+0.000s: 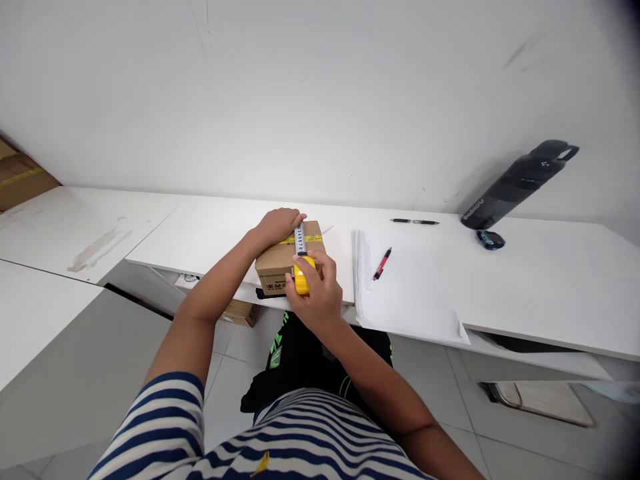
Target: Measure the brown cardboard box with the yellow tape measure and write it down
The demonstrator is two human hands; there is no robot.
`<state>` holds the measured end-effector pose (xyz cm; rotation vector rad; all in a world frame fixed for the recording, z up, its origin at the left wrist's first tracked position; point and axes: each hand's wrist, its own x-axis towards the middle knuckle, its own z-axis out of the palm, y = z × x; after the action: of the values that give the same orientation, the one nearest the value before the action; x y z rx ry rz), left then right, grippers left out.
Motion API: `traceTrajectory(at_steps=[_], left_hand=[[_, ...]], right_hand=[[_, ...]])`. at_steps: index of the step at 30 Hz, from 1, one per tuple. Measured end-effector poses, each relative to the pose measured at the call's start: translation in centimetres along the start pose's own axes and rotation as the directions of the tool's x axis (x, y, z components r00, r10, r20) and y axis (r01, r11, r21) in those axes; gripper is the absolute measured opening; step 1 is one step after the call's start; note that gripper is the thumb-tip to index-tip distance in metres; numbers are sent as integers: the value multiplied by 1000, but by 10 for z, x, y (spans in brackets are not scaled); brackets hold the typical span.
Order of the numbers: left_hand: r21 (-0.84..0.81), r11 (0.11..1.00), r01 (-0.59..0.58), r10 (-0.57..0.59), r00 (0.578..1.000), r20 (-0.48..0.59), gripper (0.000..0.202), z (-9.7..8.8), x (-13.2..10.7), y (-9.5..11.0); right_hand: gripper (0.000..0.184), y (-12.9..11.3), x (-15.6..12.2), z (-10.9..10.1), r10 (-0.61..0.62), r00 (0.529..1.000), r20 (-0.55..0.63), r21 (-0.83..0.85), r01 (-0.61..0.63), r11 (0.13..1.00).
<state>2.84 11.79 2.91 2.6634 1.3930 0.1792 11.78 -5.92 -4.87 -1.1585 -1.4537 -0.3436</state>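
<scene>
A small cardboard box (274, 265) with yellow tape sits at the near edge of the white desk (525, 280). My right hand (320, 293) is closed around a yellow tape measure (302, 279) at the box's near side. Its numbered blade (301, 239) runs across the top of the box. My left hand (277, 225) rests on the box's far top edge, fingers curled and pinching the end of the blade there.
A stack of white paper (410, 293) with a red pen (382, 263) on it lies right of the box. A black pen (414, 221), a black bottle (517, 183) and a small dark object (490, 239) stand further right. Another box (20, 175) is at far left.
</scene>
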Motion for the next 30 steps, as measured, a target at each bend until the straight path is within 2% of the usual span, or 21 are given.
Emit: traceTrajectory(at_steps=[7, 11, 14, 19, 24, 28, 30], left_hand=[[257, 965, -59, 60, 998, 3, 49, 4, 12, 5], [252, 967, -49, 39, 998, 43, 48, 3, 19, 6], [247, 969, -26, 12, 998, 56, 51, 1, 19, 7], [308, 951, 0, -19, 998, 58, 52, -2, 16, 9], [220, 975, 17, -34, 997, 76, 52, -2, 11, 7], [91, 996, -3, 2, 1000, 11, 46, -1, 5, 8], [34, 999, -11, 11, 1000, 1, 56, -3, 4, 9]], right_hand=[[30, -3, 8, -2, -34, 999, 42, -67, 37, 997], [30, 2, 18, 3, -35, 996, 86, -55, 40, 998], [27, 4, 22, 3, -47, 997, 58, -73, 51, 996], [28, 0, 16, -14, -52, 997, 60, -57, 55, 997], [30, -2, 6, -31, -77, 994, 74, -9, 78, 997], [30, 4, 4, -29, -69, 992, 107, -18, 72, 997], [31, 7, 4, -26, -73, 992, 108, -11, 75, 997]])
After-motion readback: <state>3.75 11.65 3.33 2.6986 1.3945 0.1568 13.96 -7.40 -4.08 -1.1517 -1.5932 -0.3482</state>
